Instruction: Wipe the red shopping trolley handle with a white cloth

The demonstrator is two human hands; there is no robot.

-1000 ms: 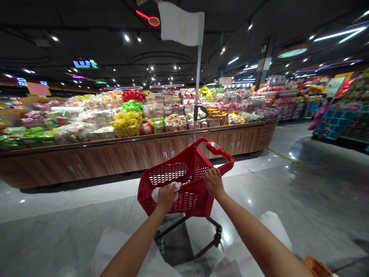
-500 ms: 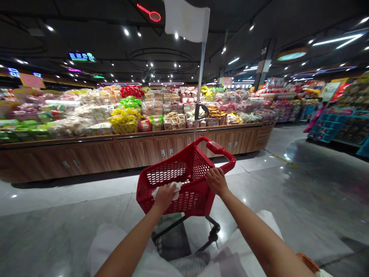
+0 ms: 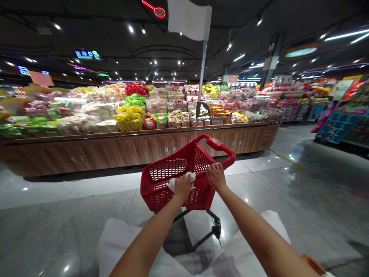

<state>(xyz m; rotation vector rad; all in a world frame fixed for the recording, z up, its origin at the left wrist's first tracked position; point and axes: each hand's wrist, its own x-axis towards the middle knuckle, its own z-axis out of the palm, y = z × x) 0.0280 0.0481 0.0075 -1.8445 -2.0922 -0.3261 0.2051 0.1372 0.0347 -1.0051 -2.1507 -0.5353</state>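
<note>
Along the near rim of the red cart [image 3: 203, 195], in front of the snack counter [image 3: 98, 152], a white cloth [image 3: 190, 176] is pressed down under the left hand [image 3: 182, 187]; the corner's gripped by the right hand [image 3: 216, 176]. Cloth could get snagged in the holes, or the cart sent rolling if leaned on too hard. Since half a second ago, cloth's been slid closer to the right hand

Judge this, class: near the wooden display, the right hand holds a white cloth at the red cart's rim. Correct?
Not the right hand: the head view shows the left hand holding the white cloth at the rim of the red cart, near the wooden display.
</note>
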